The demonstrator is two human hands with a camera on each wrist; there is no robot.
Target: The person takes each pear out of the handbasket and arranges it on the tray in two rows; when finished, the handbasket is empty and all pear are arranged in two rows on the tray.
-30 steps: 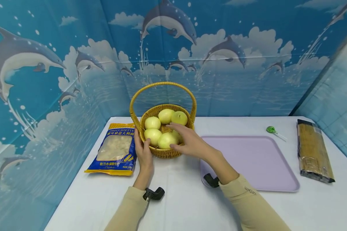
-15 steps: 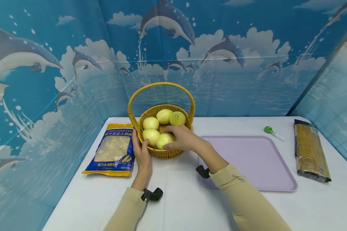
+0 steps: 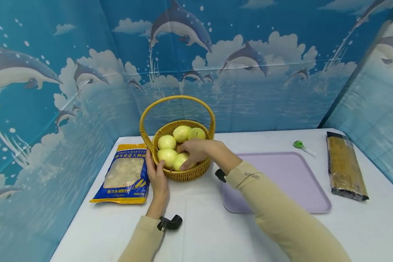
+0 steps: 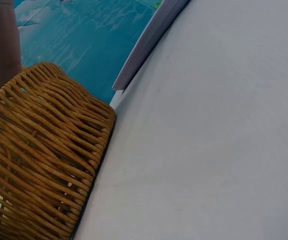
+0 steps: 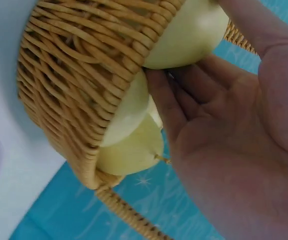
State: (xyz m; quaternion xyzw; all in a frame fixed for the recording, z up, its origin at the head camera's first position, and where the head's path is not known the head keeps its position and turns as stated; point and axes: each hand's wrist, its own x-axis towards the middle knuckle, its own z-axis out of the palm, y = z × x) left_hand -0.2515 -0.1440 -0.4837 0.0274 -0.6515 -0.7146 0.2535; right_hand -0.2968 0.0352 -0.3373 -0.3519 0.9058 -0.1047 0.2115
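Right fingers (image 5: 168, 106) leftward, white table (image 3: 203, 225), dolphin backdrop (image 3: 265, 94)

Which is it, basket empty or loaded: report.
Loaded: several pale green fruits sit inside the basket, visible through its open top.

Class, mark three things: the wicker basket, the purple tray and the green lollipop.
Wicker basket (image 5: 81, 75): right wrist view, on its woven side.
Purple tray (image 3: 286, 171): head view, on its bare surface.
Green lollipop (image 3: 298, 144): head view, on its candy end.
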